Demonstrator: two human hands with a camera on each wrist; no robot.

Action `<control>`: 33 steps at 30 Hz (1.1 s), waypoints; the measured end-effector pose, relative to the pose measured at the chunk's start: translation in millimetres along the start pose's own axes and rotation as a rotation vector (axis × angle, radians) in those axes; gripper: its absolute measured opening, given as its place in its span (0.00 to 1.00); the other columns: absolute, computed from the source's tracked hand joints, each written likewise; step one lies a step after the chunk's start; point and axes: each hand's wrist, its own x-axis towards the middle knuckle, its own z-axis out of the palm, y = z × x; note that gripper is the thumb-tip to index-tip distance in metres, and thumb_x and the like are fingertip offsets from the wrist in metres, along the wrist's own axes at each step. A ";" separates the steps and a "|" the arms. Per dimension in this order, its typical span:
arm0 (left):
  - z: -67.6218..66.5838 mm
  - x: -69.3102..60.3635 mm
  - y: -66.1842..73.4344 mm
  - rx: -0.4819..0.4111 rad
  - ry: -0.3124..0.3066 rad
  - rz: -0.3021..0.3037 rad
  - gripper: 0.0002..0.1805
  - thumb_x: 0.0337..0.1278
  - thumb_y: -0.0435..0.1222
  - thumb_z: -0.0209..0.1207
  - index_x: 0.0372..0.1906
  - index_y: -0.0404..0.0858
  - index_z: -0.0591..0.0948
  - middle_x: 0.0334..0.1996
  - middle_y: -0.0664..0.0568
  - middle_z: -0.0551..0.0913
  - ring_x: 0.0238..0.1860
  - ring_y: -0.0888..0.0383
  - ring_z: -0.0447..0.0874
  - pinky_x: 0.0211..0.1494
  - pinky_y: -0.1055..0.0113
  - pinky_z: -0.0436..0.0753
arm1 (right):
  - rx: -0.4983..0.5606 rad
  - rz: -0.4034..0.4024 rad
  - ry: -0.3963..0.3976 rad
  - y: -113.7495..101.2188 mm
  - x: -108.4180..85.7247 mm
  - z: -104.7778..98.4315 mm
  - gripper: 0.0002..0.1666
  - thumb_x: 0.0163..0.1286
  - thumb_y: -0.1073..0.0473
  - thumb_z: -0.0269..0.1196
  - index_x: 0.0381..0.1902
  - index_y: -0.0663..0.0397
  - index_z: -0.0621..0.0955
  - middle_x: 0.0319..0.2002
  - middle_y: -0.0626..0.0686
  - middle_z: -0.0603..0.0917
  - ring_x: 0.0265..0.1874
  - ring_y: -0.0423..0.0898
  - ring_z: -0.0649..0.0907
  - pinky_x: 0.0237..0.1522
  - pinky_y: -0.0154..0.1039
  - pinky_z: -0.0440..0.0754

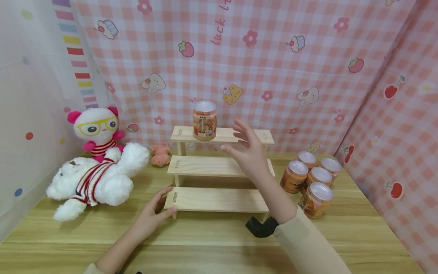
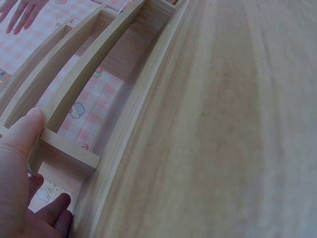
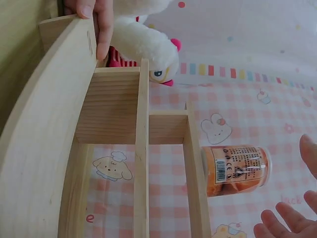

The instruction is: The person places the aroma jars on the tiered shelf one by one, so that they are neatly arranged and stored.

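Observation:
A three-tier wooden display shelf (image 1: 219, 199) stands mid-table. On its top tier, left of centre, a jar with an orange label and clear lid (image 1: 205, 121) stands upright. My left hand (image 1: 152, 217) grips the left end of the lowest tier. In the left wrist view, the thumb (image 2: 22, 134) presses the board's front edge, with fingers behind it. My right hand (image 1: 249, 150) hovers right of the jar, apart from it, fingers spread and holding nothing. In the right wrist view, its fingers (image 3: 285, 220) show beyond the jar's lid (image 3: 267, 166).
Several similar jars (image 1: 316, 199) cluster right of the shelf. To the left lie a white plush bear (image 1: 102, 182), a plush toy with yellow glasses (image 1: 97, 131) and a pink yarn ball (image 1: 160, 155). A black curved object (image 1: 261, 227) shows at the right wrist. Patterned cloth (image 1: 212, 64) hangs behind.

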 end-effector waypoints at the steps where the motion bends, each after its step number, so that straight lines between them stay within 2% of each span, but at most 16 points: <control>1: 0.1 0.0 -0.2 0.001 0.001 0.000 0.38 0.57 0.42 0.65 0.70 0.40 0.63 0.67 0.38 0.65 0.64 0.37 0.64 0.64 0.41 0.62 | 0.005 -0.006 -0.001 -0.4 -3.9 -2.0 0.43 0.57 0.61 0.72 0.68 0.49 0.68 0.60 0.54 0.75 0.58 0.53 0.75 0.59 0.43 0.70; 5: 0.0 0.1 -0.7 0.006 0.001 0.004 0.38 0.57 0.43 0.65 0.70 0.40 0.63 0.69 0.40 0.63 0.64 0.37 0.64 0.64 0.41 0.62 | 0.023 -0.026 0.009 -1.4 -18.6 -9.9 0.42 0.56 0.64 0.72 0.67 0.51 0.69 0.60 0.55 0.75 0.58 0.55 0.74 0.60 0.43 0.70; 8: -0.4 0.0 -0.4 0.006 0.003 0.006 0.38 0.57 0.42 0.65 0.70 0.40 0.64 0.69 0.40 0.63 0.64 0.37 0.65 0.64 0.42 0.62 | 0.017 -0.037 0.014 -1.0 -29.2 -15.8 0.41 0.56 0.63 0.73 0.66 0.53 0.70 0.60 0.55 0.75 0.59 0.52 0.74 0.61 0.42 0.69; 12: -0.7 -0.3 0.0 -0.003 0.004 0.002 0.38 0.57 0.41 0.65 0.70 0.40 0.63 0.67 0.38 0.65 0.64 0.37 0.65 0.64 0.42 0.63 | -0.011 -0.051 0.023 0.1 -43.2 -23.6 0.40 0.55 0.62 0.73 0.66 0.52 0.71 0.59 0.54 0.76 0.59 0.47 0.74 0.61 0.40 0.68; 19: -0.4 -0.2 0.3 0.003 -0.002 -0.001 0.37 0.57 0.43 0.65 0.70 0.43 0.64 0.67 0.38 0.65 0.64 0.37 0.65 0.63 0.42 0.64 | -0.068 -0.079 0.054 2.8 -66.7 -39.0 0.40 0.52 0.68 0.73 0.64 0.57 0.72 0.58 0.54 0.77 0.58 0.47 0.74 0.60 0.37 0.69; 24: -0.1 -0.7 1.0 0.002 0.000 -0.005 0.37 0.57 0.43 0.65 0.70 0.44 0.64 0.67 0.39 0.65 0.64 0.37 0.65 0.63 0.41 0.64 | -0.092 -0.019 0.053 5.3 -84.5 -53.4 0.40 0.53 0.67 0.73 0.64 0.54 0.72 0.58 0.50 0.76 0.59 0.45 0.73 0.61 0.40 0.68; 27: 0.0 -1.0 0.8 0.002 -0.001 -0.006 0.37 0.57 0.43 0.65 0.70 0.44 0.64 0.68 0.39 0.65 0.64 0.37 0.65 0.63 0.41 0.64 | -0.118 0.006 0.063 6.7 -93.0 -62.5 0.39 0.54 0.66 0.73 0.64 0.53 0.72 0.59 0.50 0.76 0.58 0.45 0.73 0.61 0.38 0.68; 33: -0.3 -0.8 0.1 -0.002 0.002 -0.004 0.37 0.57 0.43 0.65 0.70 0.44 0.64 0.68 0.39 0.64 0.64 0.37 0.65 0.62 0.41 0.65 | -0.160 -0.066 0.111 18.5 -103.3 -80.6 0.40 0.50 0.74 0.72 0.62 0.59 0.72 0.57 0.50 0.77 0.56 0.41 0.75 0.57 0.29 0.69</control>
